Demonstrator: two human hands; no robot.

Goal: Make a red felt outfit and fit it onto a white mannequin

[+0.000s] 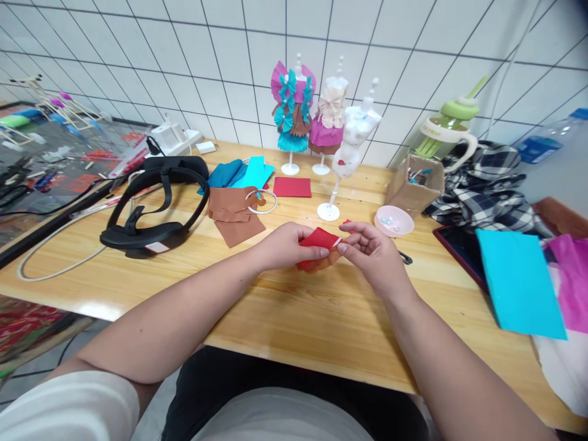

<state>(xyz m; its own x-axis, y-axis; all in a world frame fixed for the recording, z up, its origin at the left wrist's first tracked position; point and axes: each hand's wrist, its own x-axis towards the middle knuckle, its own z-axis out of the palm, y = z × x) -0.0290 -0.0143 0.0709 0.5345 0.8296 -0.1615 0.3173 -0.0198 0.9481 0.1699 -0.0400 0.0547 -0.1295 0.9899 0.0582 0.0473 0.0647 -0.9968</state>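
Above the wooden table [285, 312], my left hand [289, 245] grips a piece of red cloth [318, 242], its thumb lying across the front. My right hand [372, 254] pinches the cloth's right end between thumb and fingers, where a small white strip shows. A bit of red also shows by the right fingertips. Just beyond my hands stands a small white mannequin [348, 156] wrapped in white fabric. A flat red cloth rectangle [293, 187] lies behind my left hand, close to brown cloth pieces [239, 226] and a white ring [274, 201].
Two dressed mannequins [293, 116] stand by the tiled wall. Left are a black headset [154, 208] and blue cloth [239, 174]. Right are a pink bowl [394, 228], a cardboard box [420, 193], a green-lidded cup [448, 131], a tablet [459, 251] and a turquoise sheet [521, 285].
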